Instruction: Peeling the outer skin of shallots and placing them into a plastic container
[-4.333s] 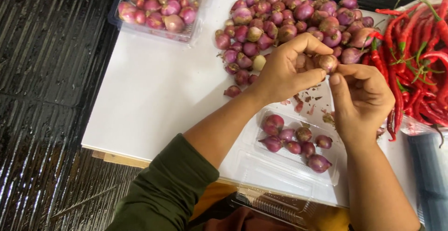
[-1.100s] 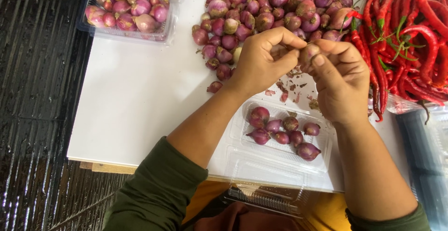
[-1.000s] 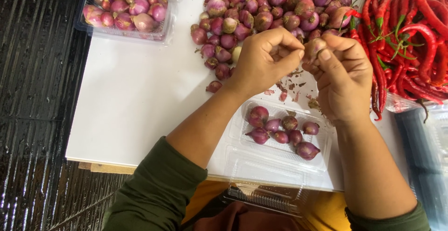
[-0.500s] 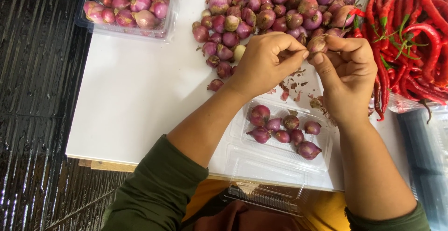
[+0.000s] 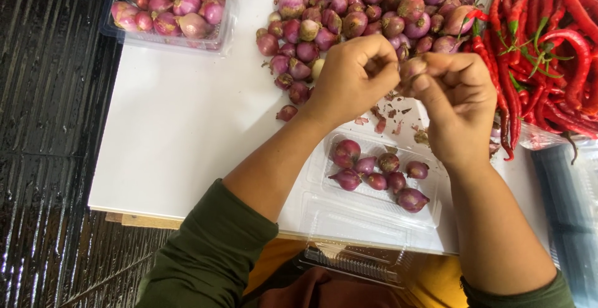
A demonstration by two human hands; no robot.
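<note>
Purple shallot (image 5: 412, 68) pinched in right hand (image 5: 458, 105) fingertips, held above table (image 5: 180, 127), just near of the loose shallot pile (image 5: 361, 9). Since half a second ago: hands drawn a little closer together, shallot turned slightly in the pinch; little else shifted. Judged as peeling in progress, skin not yet fully off. Left hand (image 5: 355, 77) curled, thumb and forefinger closed near the shallot's left side; whether a skin flake sits between them cannot be told. Right grip clenched on the shallot, fingers wrapped tight, only its top showing. Dry skin scraps (image 5: 383, 118) scattered on table beneath the hands. Near tray (image 5: 374, 217), clear plastic, holding a handful of shallots, same count as before. Far-left tray (image 5: 168, 6) filled with shallots, untouched. Red chillies (image 5: 542, 40) heaped at far right, well apart from the left hand, beside the right.
</note>
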